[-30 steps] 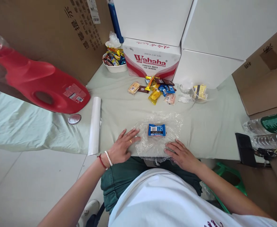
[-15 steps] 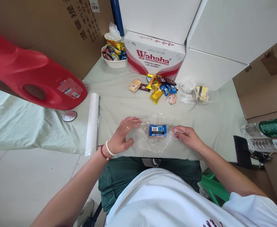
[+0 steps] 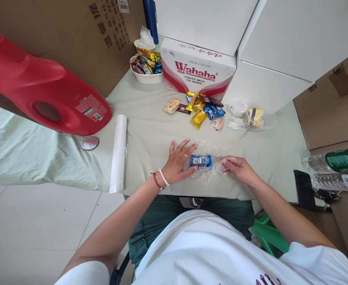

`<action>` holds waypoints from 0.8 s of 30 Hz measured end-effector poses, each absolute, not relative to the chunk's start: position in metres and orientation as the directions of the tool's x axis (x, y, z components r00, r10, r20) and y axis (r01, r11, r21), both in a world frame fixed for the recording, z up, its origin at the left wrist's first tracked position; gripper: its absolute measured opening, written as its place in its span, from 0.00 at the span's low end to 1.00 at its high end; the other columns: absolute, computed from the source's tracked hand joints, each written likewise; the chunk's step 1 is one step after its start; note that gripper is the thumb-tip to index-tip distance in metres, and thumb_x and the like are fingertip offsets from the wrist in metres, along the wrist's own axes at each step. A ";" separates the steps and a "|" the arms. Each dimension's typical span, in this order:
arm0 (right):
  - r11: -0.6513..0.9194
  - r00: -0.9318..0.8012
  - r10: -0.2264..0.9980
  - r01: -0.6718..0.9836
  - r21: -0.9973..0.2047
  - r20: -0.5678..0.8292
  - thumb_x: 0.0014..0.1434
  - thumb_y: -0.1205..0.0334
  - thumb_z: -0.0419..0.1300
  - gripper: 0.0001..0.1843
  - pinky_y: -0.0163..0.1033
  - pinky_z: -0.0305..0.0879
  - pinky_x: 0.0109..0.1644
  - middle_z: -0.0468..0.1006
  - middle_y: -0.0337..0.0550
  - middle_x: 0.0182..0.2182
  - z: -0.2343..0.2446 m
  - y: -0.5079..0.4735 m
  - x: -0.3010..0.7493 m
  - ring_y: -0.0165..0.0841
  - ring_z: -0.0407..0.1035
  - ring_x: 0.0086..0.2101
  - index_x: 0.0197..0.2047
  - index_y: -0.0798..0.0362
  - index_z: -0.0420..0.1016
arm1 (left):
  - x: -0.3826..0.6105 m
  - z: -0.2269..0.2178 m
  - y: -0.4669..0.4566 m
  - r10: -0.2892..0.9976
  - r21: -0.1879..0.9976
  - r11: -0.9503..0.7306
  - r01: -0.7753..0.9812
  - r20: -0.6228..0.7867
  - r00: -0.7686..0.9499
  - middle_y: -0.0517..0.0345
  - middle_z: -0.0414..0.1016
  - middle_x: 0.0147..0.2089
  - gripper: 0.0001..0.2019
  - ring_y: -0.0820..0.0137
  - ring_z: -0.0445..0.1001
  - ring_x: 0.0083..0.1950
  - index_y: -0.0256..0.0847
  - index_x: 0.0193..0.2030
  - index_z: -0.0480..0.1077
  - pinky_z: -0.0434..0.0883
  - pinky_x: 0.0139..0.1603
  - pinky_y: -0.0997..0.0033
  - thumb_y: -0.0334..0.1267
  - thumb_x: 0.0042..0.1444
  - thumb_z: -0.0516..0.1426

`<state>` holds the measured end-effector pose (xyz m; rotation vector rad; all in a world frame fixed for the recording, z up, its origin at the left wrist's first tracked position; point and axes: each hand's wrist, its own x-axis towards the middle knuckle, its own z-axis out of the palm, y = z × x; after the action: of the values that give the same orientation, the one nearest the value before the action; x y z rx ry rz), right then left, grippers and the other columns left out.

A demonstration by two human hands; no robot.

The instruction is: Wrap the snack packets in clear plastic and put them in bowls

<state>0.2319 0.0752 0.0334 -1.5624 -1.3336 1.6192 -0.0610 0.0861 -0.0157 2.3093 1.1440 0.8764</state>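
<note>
A small blue snack packet (image 3: 201, 161) with a white barcode label lies on the cloth-covered table in front of me, with clear plastic film (image 3: 205, 176) around it. My left hand (image 3: 178, 160) is over the film's left side, fingers spread, thumb at the packet's left edge. My right hand (image 3: 235, 168) pinches the film's right edge between thumb and fingers. Beyond them is a pile of wrapped snacks (image 3: 199, 118) in yellow, blue and brown. A roll of clear plastic bags or film (image 3: 119, 154) lies to the left of my left hand.
A red jug (image 3: 73, 107) and a round disc (image 3: 90, 143) are at the left. At the back are a white tub of snacks (image 3: 147, 77) and a Wahaba-style printed water carton (image 3: 197, 71). A yellow packet in plastic (image 3: 255, 117), bottles (image 3: 337, 161) and a phone (image 3: 304, 190) are rightward.
My left hand has moved right, onto the film beside the blue packet, with its fingers spreading. My right hand keeps its pinch on the film. The view has shifted slightly.
</note>
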 end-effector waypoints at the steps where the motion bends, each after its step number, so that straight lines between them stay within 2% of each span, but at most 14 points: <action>1: -0.383 -0.193 0.878 0.264 -0.885 -0.438 0.51 0.34 0.68 0.27 0.38 0.73 0.37 0.78 0.40 0.29 0.033 0.075 0.233 0.31 0.71 0.30 0.35 0.53 0.80 | -0.059 -0.016 0.090 0.826 0.624 -0.554 0.551 0.332 0.456 0.49 0.81 0.55 0.31 0.52 0.61 0.74 0.44 0.71 0.65 0.32 0.77 0.35 0.51 0.63 0.58; 3: -0.394 -0.176 0.877 0.272 -0.878 -0.448 0.52 0.35 0.68 0.27 0.38 0.73 0.37 0.78 0.40 0.29 0.031 0.073 0.235 0.31 0.71 0.30 0.36 0.52 0.80 | -0.059 -0.020 0.096 0.870 0.663 -0.486 0.570 0.306 0.386 0.57 0.82 0.41 0.17 0.56 0.71 0.65 0.48 0.55 0.77 0.39 0.78 0.38 0.49 0.63 0.58; 4: -0.399 -0.167 0.876 0.276 -0.874 -0.452 0.52 0.35 0.68 0.27 0.38 0.73 0.36 0.77 0.40 0.29 0.029 0.072 0.237 0.32 0.70 0.30 0.35 0.52 0.79 | -0.062 -0.023 0.099 0.900 0.683 -0.434 0.587 0.301 0.315 0.58 0.82 0.38 0.12 0.58 0.74 0.60 0.48 0.46 0.80 0.45 0.77 0.40 0.47 0.64 0.58; 5: -0.403 -0.158 0.875 0.284 -0.870 -0.457 0.52 0.35 0.67 0.26 0.37 0.72 0.34 0.77 0.40 0.29 0.026 0.072 0.239 0.32 0.70 0.30 0.35 0.52 0.78 | -0.065 -0.026 0.102 0.930 0.705 -0.367 0.607 0.294 0.221 0.58 0.81 0.38 0.11 0.60 0.75 0.57 0.48 0.39 0.80 0.51 0.75 0.43 0.46 0.64 0.57; 7: -0.411 -0.136 0.871 0.325 -0.852 -0.471 0.55 0.36 0.65 0.25 0.36 0.70 0.31 0.76 0.40 0.28 0.019 0.070 0.245 0.33 0.70 0.30 0.35 0.52 0.77 | -0.074 -0.033 0.107 0.971 0.745 -0.179 0.643 0.239 -0.007 0.55 0.80 0.38 0.11 0.60 0.76 0.52 0.46 0.34 0.77 0.63 0.68 0.46 0.44 0.62 0.56; 9: -0.390 -0.105 0.872 0.441 -0.808 -0.478 0.59 0.40 0.61 0.21 0.37 0.68 0.30 0.76 0.40 0.28 0.014 0.068 0.254 0.34 0.70 0.29 0.37 0.51 0.76 | -0.084 -0.039 0.110 0.965 0.747 0.030 0.664 0.153 -0.215 0.52 0.79 0.38 0.08 0.57 0.75 0.49 0.45 0.34 0.76 0.69 0.62 0.47 0.43 0.59 0.58; 11: -0.288 -0.059 0.904 0.648 -0.705 -0.423 0.62 0.46 0.58 0.18 0.38 0.67 0.33 0.77 0.40 0.28 0.012 0.068 0.263 0.35 0.70 0.29 0.45 0.51 0.77 | -0.094 -0.040 0.106 0.922 0.715 0.162 0.680 0.136 -0.362 0.48 0.79 0.42 0.09 0.53 0.74 0.53 0.42 0.39 0.75 0.68 0.63 0.45 0.43 0.55 0.60; 13: -0.121 -0.037 0.961 0.835 -0.536 -0.274 0.64 0.52 0.57 0.18 0.41 0.67 0.38 0.79 0.43 0.32 0.015 0.074 0.272 0.37 0.71 0.32 0.52 0.51 0.77 | -0.099 -0.035 0.094 0.854 0.694 0.188 0.695 0.234 -0.464 0.43 0.76 0.49 0.14 0.50 0.71 0.58 0.39 0.47 0.73 0.65 0.66 0.43 0.42 0.55 0.61; 15: 0.037 -0.083 0.992 0.915 -0.402 -0.097 0.66 0.55 0.55 0.19 0.44 0.67 0.44 0.79 0.47 0.37 0.021 0.089 0.275 0.40 0.72 0.38 0.55 0.52 0.77 | -0.096 -0.027 0.073 0.756 0.688 0.151 0.709 0.382 -0.532 0.41 0.74 0.54 0.16 0.50 0.69 0.62 0.38 0.52 0.71 0.62 0.68 0.41 0.39 0.59 0.58; 17: 0.184 -0.189 0.982 0.915 -0.360 0.022 0.66 0.56 0.55 0.19 0.47 0.67 0.50 0.79 0.52 0.42 0.025 0.114 0.270 0.44 0.71 0.44 0.55 0.53 0.78 | -0.083 -0.017 0.050 0.709 0.676 0.043 0.735 0.498 -0.499 0.44 0.74 0.53 0.13 0.52 0.69 0.61 0.42 0.53 0.71 0.60 0.69 0.42 0.35 0.62 0.54; 19: 0.335 -0.329 0.941 0.870 -0.361 0.082 0.65 0.59 0.57 0.20 0.52 0.65 0.57 0.78 0.56 0.48 0.025 0.143 0.253 0.49 0.68 0.50 0.57 0.55 0.78 | -0.063 -0.009 0.033 0.811 0.619 -0.200 0.759 0.539 -0.226 0.48 0.77 0.49 0.13 0.55 0.72 0.57 0.46 0.50 0.74 0.63 0.65 0.45 0.33 0.63 0.52; 21: 0.477 -0.479 0.873 0.792 -0.381 0.095 0.62 0.61 0.61 0.26 0.56 0.61 0.62 0.74 0.58 0.57 0.019 0.173 0.227 0.52 0.64 0.57 0.62 0.55 0.75 | -0.040 -0.005 0.029 0.876 0.553 -0.371 0.746 0.474 0.084 0.51 0.80 0.53 0.17 0.57 0.74 0.55 0.49 0.55 0.76 0.65 0.60 0.48 0.33 0.64 0.51; 23: 0.600 -0.632 0.771 0.681 -0.421 0.077 0.57 0.62 0.66 0.31 0.58 0.57 0.66 0.69 0.57 0.63 0.011 0.197 0.196 0.52 0.59 0.62 0.65 0.53 0.74 | -0.022 -0.005 0.035 0.899 0.509 -0.403 0.761 0.377 0.224 0.52 0.80 0.59 0.21 0.57 0.74 0.55 0.50 0.61 0.75 0.65 0.55 0.48 0.33 0.65 0.50; 24: 0.649 -0.699 0.712 0.617 -0.446 0.069 0.56 0.62 0.67 0.29 0.58 0.55 0.67 0.68 0.55 0.65 0.008 0.207 0.182 0.52 0.57 0.63 0.62 0.51 0.77 | -0.016 -0.006 0.040 0.909 0.490 -0.394 0.778 0.335 0.249 0.52 0.80 0.61 0.22 0.56 0.74 0.54 0.49 0.62 0.74 0.65 0.54 0.48 0.33 0.65 0.50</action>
<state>0.1816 0.2067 0.0077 -1.0791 -2.6305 0.5800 -0.0157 0.0401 -0.0062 2.2958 1.5819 0.8563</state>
